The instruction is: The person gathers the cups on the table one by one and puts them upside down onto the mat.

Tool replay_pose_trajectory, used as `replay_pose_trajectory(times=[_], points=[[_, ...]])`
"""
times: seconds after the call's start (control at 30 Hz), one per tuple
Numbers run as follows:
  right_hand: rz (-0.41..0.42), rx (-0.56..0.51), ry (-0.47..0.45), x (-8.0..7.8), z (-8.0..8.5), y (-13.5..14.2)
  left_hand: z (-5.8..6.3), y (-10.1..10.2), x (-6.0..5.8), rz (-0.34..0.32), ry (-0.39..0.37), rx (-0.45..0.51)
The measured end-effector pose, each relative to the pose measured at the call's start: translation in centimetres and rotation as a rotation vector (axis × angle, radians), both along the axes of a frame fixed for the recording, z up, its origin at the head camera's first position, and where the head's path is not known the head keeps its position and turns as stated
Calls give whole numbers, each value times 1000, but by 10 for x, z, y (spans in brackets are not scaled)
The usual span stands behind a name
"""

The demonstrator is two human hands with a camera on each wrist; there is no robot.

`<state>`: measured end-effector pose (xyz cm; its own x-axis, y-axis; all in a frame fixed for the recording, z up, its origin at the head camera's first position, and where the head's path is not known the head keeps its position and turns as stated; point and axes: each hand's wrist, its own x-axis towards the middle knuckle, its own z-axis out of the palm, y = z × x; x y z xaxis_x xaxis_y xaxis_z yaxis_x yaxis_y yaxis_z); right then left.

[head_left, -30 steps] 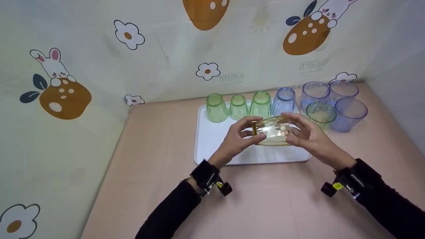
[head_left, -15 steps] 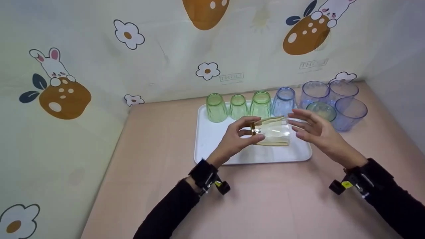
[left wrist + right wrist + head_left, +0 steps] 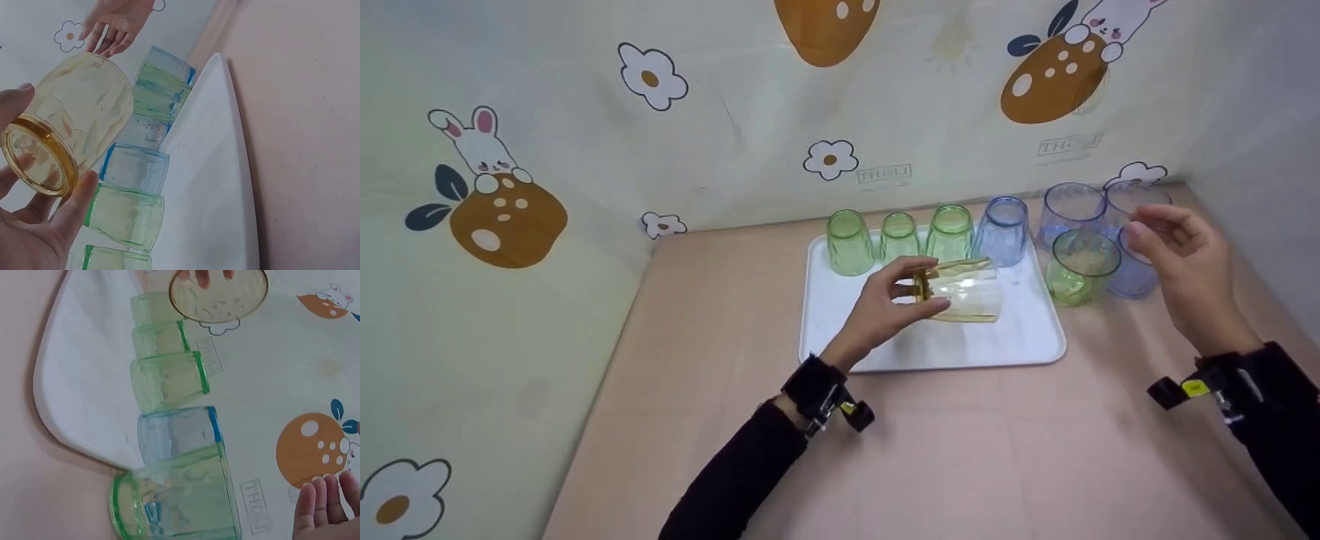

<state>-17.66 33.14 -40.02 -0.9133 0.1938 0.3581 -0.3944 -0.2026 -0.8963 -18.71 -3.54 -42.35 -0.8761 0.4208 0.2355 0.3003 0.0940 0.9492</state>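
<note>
My left hand (image 3: 885, 300) holds a clear yellow glass (image 3: 967, 292) by its thick base. The glass lies sideways in the air over the white tray (image 3: 840, 330), its mouth pointing right. In the left wrist view, thumb and fingers wrap the base of this yellow glass (image 3: 84, 107). My right hand (image 3: 1196, 281) holds nothing; it hovers over the upright glasses at the right, fingers loosely bent. In the right wrist view, the fingers of the right hand (image 3: 326, 512) are apart from every glass. Upside-down green glasses (image 3: 849, 244) and a blue glass (image 3: 1003, 232) line the tray's back edge.
Right of the tray an upright green glass (image 3: 1080, 277) stands beside several upright blue glasses (image 3: 1072, 206), one partly covered by my right hand. A patterned cloth wall (image 3: 735, 150) rises behind the pinkish-tan table (image 3: 705, 360).
My right hand has let go of the yellow glass and moved right, over the upright glasses. My left hand keeps hold of the glass, shifted slightly left.
</note>
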Motion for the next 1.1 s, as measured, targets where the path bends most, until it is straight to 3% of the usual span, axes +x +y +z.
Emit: replay_pose_trajectory(times=[0.1, 0.2, 0.3, 0.4, 0.53, 0.73, 0.9, 1.1], points=[[-121, 88, -78, -5, -3, 14, 0, -3, 0, 5, 1, -2], [-226, 280, -210, -8, -9, 26, 1, -7, -1, 14, 5, -5], [-279, 460, -316, -9, -14, 35, 2, -12, -1, 28, 3, -21], [-307, 569, -378, -10, -17, 41, 5, -18, -2, 45, -1, -42], [-304, 650, -400, -10, -19, 45, 8, -29, -5, 80, 29, -111], [-219, 745, -429, -12, -27, 48, 15, -46, -9, 160, 83, -275], [-192, 766, -444, -12, -33, 49, 24, -57, -12, 221, 140, -467], [-196, 803, -435, -15, -33, 52, 34, -71, -18, 232, 205, -675]])
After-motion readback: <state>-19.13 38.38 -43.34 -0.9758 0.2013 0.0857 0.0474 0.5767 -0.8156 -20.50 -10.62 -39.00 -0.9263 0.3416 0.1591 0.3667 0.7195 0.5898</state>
